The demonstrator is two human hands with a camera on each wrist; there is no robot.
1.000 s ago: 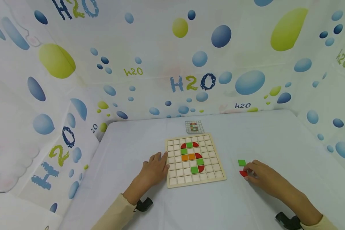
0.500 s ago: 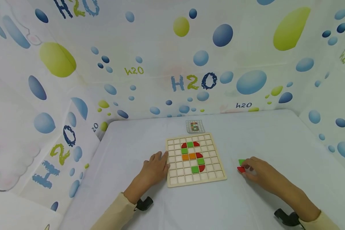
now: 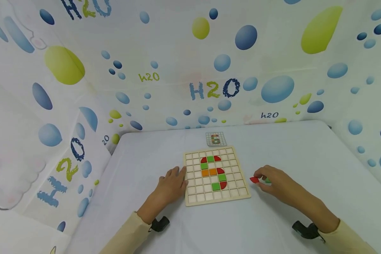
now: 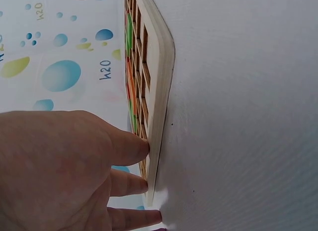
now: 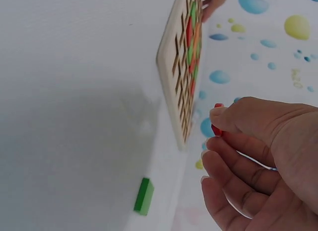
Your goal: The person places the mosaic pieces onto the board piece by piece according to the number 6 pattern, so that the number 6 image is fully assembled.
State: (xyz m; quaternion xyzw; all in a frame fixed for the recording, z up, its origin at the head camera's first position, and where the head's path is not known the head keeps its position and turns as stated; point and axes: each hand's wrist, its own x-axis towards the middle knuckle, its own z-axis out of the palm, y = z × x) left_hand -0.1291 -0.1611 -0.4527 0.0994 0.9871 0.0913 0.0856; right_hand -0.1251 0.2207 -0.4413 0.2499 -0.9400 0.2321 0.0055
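A wooden grid board [image 3: 197, 198] lies on the table with red, green and orange tiles set in some of its squares. At its left edge my left hand [image 3: 169, 185] rests, fingers fairly straight and touching the frame; the left wrist view shows the thumb against the rim. To the right of the board, my right hand [image 3: 279, 185] pinches a red tile [image 3: 254, 180] with a curved side between thumb and forefinger, held above the table. A green square tile [image 5: 144, 196] lies on the table, partly hidden behind the right hand in the head view.
Behind the board lies a small pattern card [image 3: 216, 139] with a gridded coloured figure. The white table [image 3: 139, 151] meets a cloth backdrop [image 3: 165, 42] printed with blue and green drops. Dark wrist cameras sit below both hands.
My right hand has picked up the red tile from beside the green one and carried it left toward the board. The left hand stays at the board's edge.
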